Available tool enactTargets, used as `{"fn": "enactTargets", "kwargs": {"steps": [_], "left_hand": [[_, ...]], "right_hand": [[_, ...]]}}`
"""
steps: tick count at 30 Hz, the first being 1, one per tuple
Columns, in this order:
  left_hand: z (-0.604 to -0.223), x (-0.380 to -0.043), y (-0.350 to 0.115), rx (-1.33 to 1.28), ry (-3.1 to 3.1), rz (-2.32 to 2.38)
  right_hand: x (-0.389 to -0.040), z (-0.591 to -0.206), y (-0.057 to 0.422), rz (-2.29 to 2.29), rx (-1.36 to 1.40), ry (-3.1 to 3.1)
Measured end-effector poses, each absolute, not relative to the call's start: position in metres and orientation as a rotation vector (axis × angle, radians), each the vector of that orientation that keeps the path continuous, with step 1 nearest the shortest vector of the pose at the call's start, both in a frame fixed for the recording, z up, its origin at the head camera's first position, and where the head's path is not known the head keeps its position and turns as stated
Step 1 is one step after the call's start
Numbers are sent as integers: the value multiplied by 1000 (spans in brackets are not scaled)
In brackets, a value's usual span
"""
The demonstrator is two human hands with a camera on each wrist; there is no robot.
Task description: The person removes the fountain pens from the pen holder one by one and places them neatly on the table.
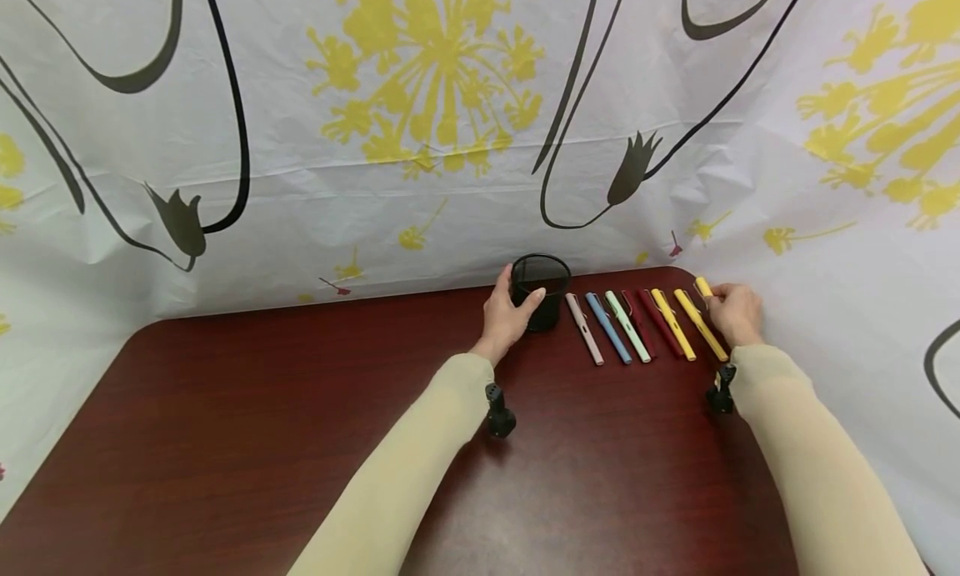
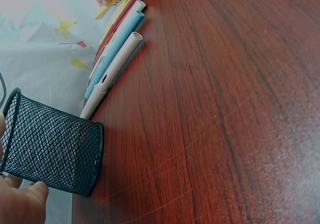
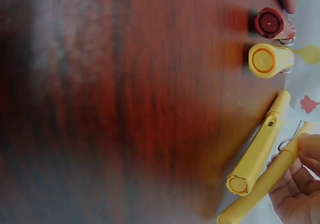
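My left hand [image 1: 504, 316] grips a black mesh pen cup [image 2: 50, 141] around its side, thumb toward me, at the back edge of the table. At the far right, my right hand [image 1: 738, 313] pinches a yellow pen [image 3: 272, 176] near its clip end. Just left of that one lies another yellow pen [image 1: 702, 326]. The row runs on leftward with one more yellow pen [image 1: 673, 326], two dark red pens [image 1: 660, 324], a pale green pen [image 1: 628, 328], a blue pen [image 1: 608, 329] and a pink pen [image 1: 584, 330] beside the cup.
The dark reddish wooden table [image 1: 225, 426] stretches left and toward me. White patterned sheeting [image 1: 285, 209] hangs behind its back edge and along the right side. A small black camera [image 1: 498, 411] is strapped at each wrist.
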State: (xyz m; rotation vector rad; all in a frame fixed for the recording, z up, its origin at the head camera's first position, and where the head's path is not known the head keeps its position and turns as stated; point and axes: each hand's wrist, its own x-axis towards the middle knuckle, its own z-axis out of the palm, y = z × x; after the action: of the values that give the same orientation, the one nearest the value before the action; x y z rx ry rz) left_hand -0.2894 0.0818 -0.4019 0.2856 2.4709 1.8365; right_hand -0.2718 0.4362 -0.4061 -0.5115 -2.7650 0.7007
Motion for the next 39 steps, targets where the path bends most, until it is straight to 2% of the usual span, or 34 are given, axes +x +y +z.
{"fn": "enactTargets", "kwargs": {"steps": [12, 39], "left_hand": [[-403, -290, 82, 295, 2464, 1844], [-405, -292, 83, 297, 2463, 1851]], "right_hand": [[-272, -416, 441, 643, -494, -2755], [-277, -414, 439, 538, -568, -2864]]}}
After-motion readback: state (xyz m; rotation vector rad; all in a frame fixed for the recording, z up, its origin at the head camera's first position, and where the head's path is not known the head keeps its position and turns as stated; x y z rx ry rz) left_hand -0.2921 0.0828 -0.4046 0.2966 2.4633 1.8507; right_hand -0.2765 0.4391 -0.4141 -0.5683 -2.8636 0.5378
